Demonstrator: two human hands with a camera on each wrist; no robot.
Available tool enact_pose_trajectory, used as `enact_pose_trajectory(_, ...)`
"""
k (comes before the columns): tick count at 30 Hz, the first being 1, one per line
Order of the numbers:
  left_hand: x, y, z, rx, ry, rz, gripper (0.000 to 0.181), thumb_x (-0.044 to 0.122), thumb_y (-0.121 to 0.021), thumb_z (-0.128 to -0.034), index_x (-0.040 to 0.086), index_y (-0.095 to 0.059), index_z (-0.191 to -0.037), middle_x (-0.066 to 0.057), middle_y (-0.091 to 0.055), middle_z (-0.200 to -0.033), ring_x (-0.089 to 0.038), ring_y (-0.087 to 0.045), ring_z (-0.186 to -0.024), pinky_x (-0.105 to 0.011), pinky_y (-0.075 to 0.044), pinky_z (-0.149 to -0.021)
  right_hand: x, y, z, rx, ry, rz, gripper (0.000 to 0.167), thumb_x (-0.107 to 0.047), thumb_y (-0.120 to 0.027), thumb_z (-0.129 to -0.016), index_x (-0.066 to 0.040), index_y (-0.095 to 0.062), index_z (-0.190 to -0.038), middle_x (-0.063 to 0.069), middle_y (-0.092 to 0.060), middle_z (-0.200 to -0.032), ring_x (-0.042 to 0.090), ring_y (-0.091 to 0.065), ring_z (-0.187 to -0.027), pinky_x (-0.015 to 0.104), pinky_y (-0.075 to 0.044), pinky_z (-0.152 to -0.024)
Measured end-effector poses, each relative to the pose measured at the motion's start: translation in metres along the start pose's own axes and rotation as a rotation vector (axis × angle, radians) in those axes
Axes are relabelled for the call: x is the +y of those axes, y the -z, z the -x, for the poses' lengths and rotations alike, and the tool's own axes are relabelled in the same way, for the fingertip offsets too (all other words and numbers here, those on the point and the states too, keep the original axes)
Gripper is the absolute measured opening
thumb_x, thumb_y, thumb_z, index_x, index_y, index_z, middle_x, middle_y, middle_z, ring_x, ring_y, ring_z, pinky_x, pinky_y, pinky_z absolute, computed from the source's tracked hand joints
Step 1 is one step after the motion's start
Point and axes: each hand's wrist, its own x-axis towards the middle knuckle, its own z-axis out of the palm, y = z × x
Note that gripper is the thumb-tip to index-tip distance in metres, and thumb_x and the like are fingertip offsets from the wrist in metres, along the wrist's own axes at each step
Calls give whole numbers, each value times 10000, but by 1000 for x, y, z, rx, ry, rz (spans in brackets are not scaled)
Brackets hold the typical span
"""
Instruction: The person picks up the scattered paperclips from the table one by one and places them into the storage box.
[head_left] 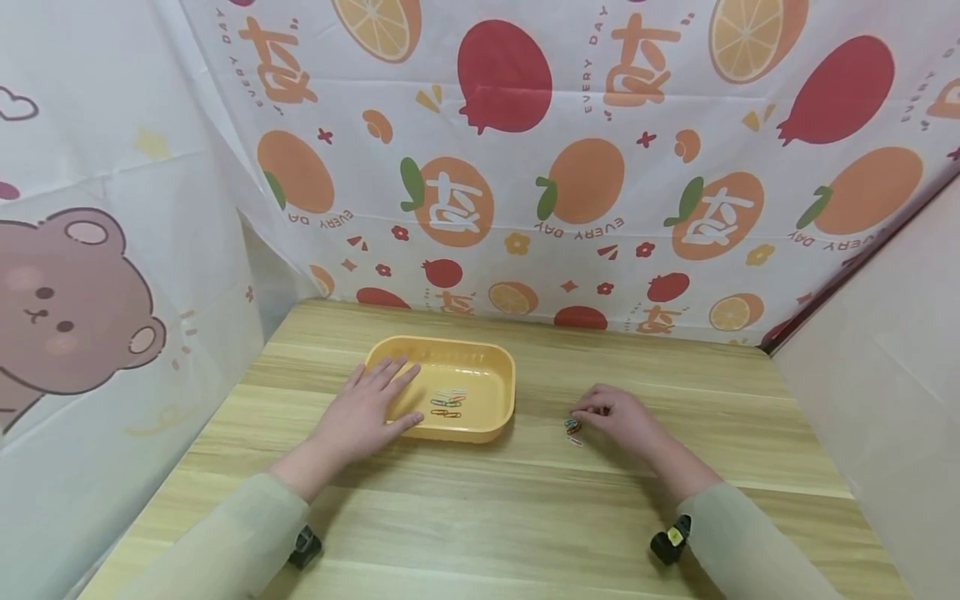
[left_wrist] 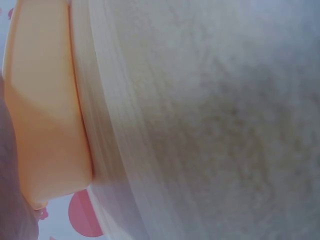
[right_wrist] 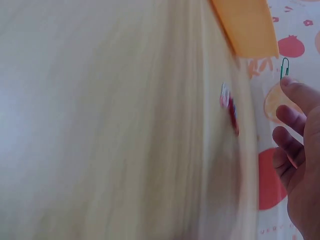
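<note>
My left hand [head_left: 365, 414] rests over the left end of a yellow plastic tray [head_left: 491, 433], fingers spread and straight across its rim. Inside the tray lie several coloured paper clips [head_left: 446, 413]. To the right of the tray, my right hand [head_left: 617, 422] is just above the table beside a small cluster of paper clips [head_left: 573, 427]. In the right wrist view, a green paper clip [right_wrist: 284, 69] is pinched at the tip of the thumb and a finger, with the other fingers loosely curled. The loose clips [right_wrist: 230, 107] look blurred there.
Both hands work over a wood-grain table [head_left: 480, 508]. A fruit-print cloth [head_left: 517, 183] hangs behind it, a bear-print cloth [head_left: 75, 317] at the left, and a pale panel [head_left: 877, 375] stands at the right. The left wrist view shows mostly the tray's outer wall [left_wrist: 47, 100] and blurred tabletop.
</note>
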Motion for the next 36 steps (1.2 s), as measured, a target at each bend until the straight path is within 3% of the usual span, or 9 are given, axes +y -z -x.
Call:
enact_pose_trajectory(4, -1, -1, 0, 1, -5, -3, 824, 719, -422, -931, 206, -318, -1568, -112, -298, -1605, -368, -252, -1468, -608, -114, -1180, -10, -4, -12, -4, -8, -78, 158, -326, -702, -932, -216, -789, -1005, -111, -660, -996, 115, -616, -915, 335, -527, -776)
enact_pose_trajectory(8, -1, -2, 1, -9, -5, -8, 829, 728, -406, -931, 210, -308, -1571, -109, -291, -1608, -365, -245, -1471, -607, -114, -1181, -22, -9, -25, 5, -11, -133, 115, -327, -713, -924, -261, -784, -986, -93, -662, -975, 133, -603, -849, 300, -529, -703)
enact_pose_trajectory(12, -2, -2, 1, -5, -5, -7, 828, 726, -410, -930, 210, -312, -1570, -113, -298, -1605, -370, -248, -1469, -611, -120, -1179, -35, -15, -37, 26, 25, -157, 131, -324, -719, -919, -238, -791, -989, -78, -663, -940, 153, -582, -795, 288, -518, -655)
enact_pose_trajectory(19, -3, -3, 1, 2, -5, -8, 823, 729, -407, -930, 223, -308, -1571, -97, -288, -1611, -358, -243, -1473, -603, -115, -1183, -57, -28, -59, 36, 68, -188, 161, -324, -713, -924, -222, -789, -1022, -75, -660, -926, 146, -589, -808, 290, -526, -675)
enact_pose_trajectory(26, -3, -5, 0, 21, -9, 0, 789, 651, -512, -935, 212, -328, -1564, -107, -310, -1600, -366, -262, -1465, -608, -125, -1179, -79, -41, -78, 35, 78, -249, 139, -299, -725, -918, -217, -791, -1009, -72, -674, -914, 143, -589, -808, 299, -518, -693)
enact_pose_trajectory(36, -1, -1, 0, 3, 1, -1, 814, 712, -431, -932, 220, -314, -1569, -99, -297, -1607, -353, -241, -1476, -590, -105, -1190, -100, -54, -97, 23, 67, -254, 186, -343, -712, -924, -201, -793, -1012, -62, -654, -869, 152, -580, -810, 304, -509, -684)
